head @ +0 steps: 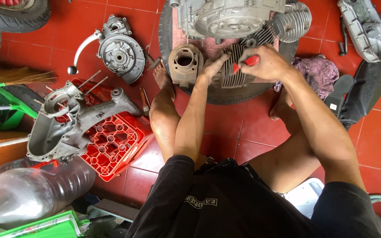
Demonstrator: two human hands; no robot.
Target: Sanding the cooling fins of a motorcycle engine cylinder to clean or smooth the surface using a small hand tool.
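- Looking down from a head camera at a person seated low on a red tiled floor point(239, 128), bare legs bent and both arms stretched forward.
- Right hand point(263, 63) is closed in a fist around a red-handled tool point(246, 61); only the red handle shows, and its working end is hidden against the metal.
- Left hand point(212, 66) rests with fingers laid over the near left edge of a dark grey finned metal cylinder head point(239, 66), steadying it; whether the fingers curl under it cannot be told.
- That finned part lies on a black rubber tyre point(225, 94) flat on the floor, directly ahead of the person and between the two hands.
- Just left of the finned part, touching the tyre, stands a tan, grimy metal cylinder barrel point(185, 64) with a round bore facing up.
- Beyond both, at the top of the view, sits a large silver engine casing point(230, 17) with a ribbed silver cylinder point(293, 22) at its right.
- Left of the person, a grey cast-metal engine case half point(73, 121) rests on a red plastic crate point(115, 145).
- Farther up the floor lies a round grey engine cover with a curved lever point(117, 50).
- Near the lower left corner lies a clear plastic bottle point(36, 189) on its side.
- At the right, a purple rag point(320, 72) sits crumpled on the tiles.
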